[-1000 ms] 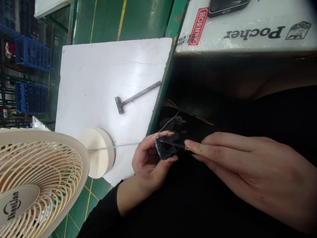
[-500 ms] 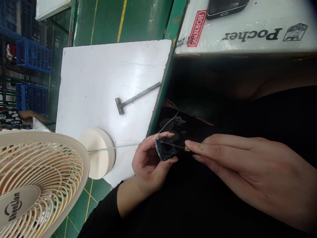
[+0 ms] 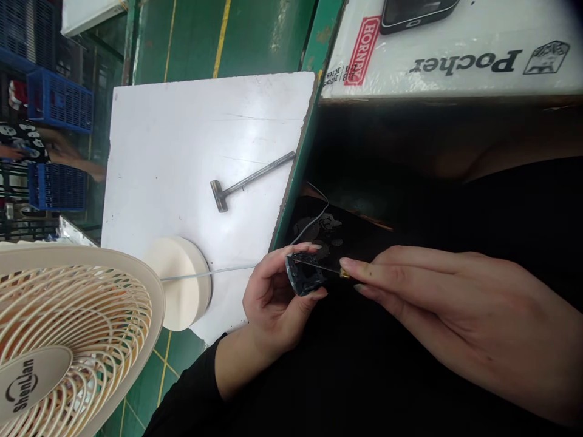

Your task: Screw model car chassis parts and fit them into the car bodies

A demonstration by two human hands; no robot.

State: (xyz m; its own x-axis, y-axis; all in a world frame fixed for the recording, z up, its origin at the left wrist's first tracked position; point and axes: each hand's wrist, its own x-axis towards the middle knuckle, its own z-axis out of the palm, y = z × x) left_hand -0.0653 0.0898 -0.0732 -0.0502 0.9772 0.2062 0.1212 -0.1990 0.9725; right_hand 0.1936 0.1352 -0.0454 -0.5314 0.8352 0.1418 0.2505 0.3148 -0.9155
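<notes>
Partly covered, a small dark part (image 3: 304,280) sat pinched between the left hand's (image 3: 272,298) thumb and fingers; the right hand (image 3: 455,321) pinched a thin gold-collared tool (image 3: 345,274), handle hidden, tip indistinct against the part.

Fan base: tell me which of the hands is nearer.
Left. The left hand is on the near side of the fan base, not touching it; the right hand is farther back.

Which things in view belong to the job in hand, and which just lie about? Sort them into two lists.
In the job:
- dark part, in the left hand
- thin tool, in the right hand

Apparently just about:
- hammer
- fan
- blue crates
</notes>
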